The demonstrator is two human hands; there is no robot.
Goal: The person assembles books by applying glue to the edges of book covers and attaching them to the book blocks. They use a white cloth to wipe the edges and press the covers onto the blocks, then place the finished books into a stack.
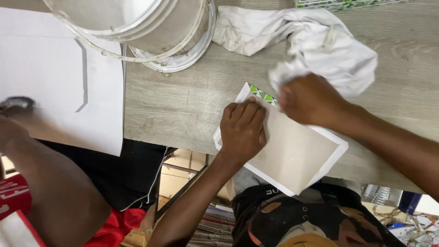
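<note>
While pressed flat: white-edged board [292,155] lies at near table [183,100] edge, overhanging slightly.
Left hand [242,130]: fingers together, palm down on board.
Right hand [311,98]: bunched on white cloth [320,45], blurred.
Behind: white bucket [137,27]; paper sheet [50,77] left.

Both forearms are bare, with no sleeves, and the hands [242,130] carry no gloves or rings. Below, the person wears a dark garment [302,219] with brown and orange camouflage-like patches and small round studs.
</note>
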